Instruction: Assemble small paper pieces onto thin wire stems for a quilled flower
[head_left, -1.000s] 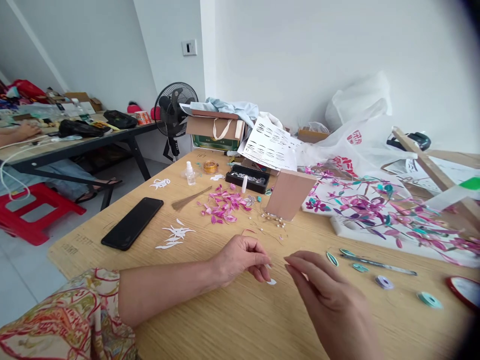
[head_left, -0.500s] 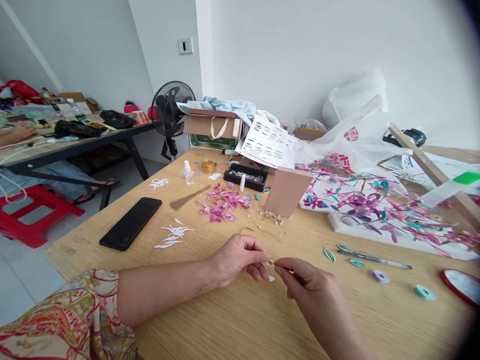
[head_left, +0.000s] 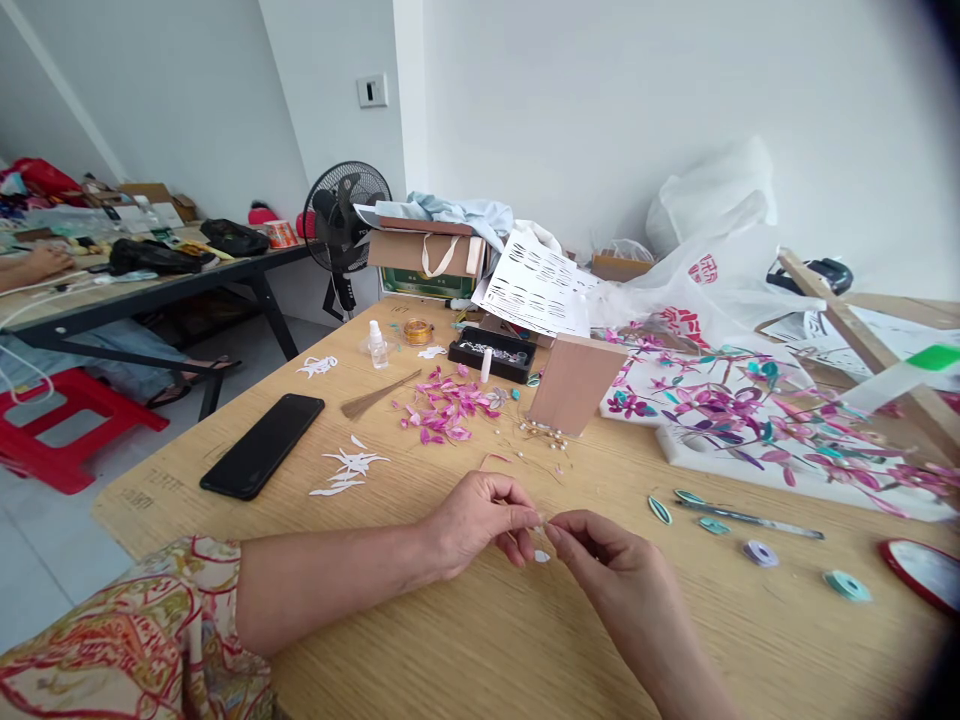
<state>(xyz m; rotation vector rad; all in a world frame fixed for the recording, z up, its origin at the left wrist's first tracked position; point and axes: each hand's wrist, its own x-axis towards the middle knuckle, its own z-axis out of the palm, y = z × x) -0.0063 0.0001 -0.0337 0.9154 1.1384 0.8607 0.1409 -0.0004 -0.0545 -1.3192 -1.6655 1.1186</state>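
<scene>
My left hand (head_left: 480,522) and my right hand (head_left: 609,562) meet fingertip to fingertip above the wooden table (head_left: 450,640). Both pinch closed at the same spot; whatever sits between the tips is tiny and mostly hidden. A small white piece (head_left: 541,556) shows just beneath the fingers, and I cannot tell if it is held or lies on the table. Left of my left hand is a group of white pointed paper slips (head_left: 349,465). Beyond the hands lie pink petals (head_left: 446,405) and pearl-like beads on thin stems (head_left: 546,435).
A black phone (head_left: 262,445) lies at left. Behind stand a spray bottle (head_left: 376,345), black tray (head_left: 491,355) and brown board (head_left: 574,385). Tweezers (head_left: 750,515), a lilac ribbon roll (head_left: 760,553) and a teal roll (head_left: 847,585) are at right, below wire flower branches (head_left: 750,405).
My right fingertips have shifted slightly and sit a little closer to my left ones. White bits seen between the tips are now more covered. The other things stay in place.
</scene>
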